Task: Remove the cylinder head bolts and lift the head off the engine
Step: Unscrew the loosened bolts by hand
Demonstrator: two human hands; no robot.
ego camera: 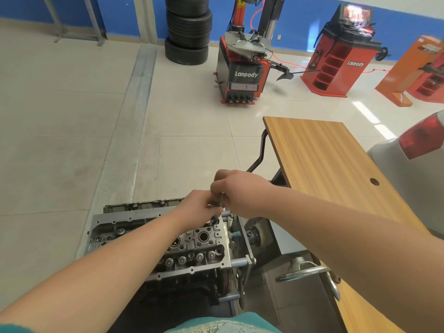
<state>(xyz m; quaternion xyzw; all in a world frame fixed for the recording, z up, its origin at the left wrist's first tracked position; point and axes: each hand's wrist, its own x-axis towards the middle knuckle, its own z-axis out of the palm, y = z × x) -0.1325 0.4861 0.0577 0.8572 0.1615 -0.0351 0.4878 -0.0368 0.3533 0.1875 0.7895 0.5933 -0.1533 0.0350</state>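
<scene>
Teal sleeve edge (223, 324) sits at the bottom of the view, both bare forearms reaching fwd over the engine (182, 282), which hangs on an engine stand (247, 260) just left of the wood worktop (336, 169).

Cylinder head (153, 239) is still on top of the block, valve gear exposed, approx. centre-bottom of the view. Judged by look: cast metal, rigid, heavy – a two-hand lift. Likely oily, so slippery; machined faces and edges won't like being dropped or levered. Best hold prob. under the two short ends or the long side rails, not by the small fittings on top. Bolts look to sit down in wells between the bores, so a long tool is needed.

Left hand (199, 207) is over the far right corner of the head, fingers curled and pinching the lower part of a thin metal tool shaft (222, 200), steadying it near the bolt well; the exact tip contact is hidden. Right hand (237, 191) is just beyond and above, fist wrapped round the upper end of the same tool – handle mostly covered, type can't be told.

Stand handwheel (302, 272) is near right. Farther off across the tile floor: tyre changer (242, 75), tyre stack (187, 30), red wheel balancer (341, 58), blue wall behind.
</scene>
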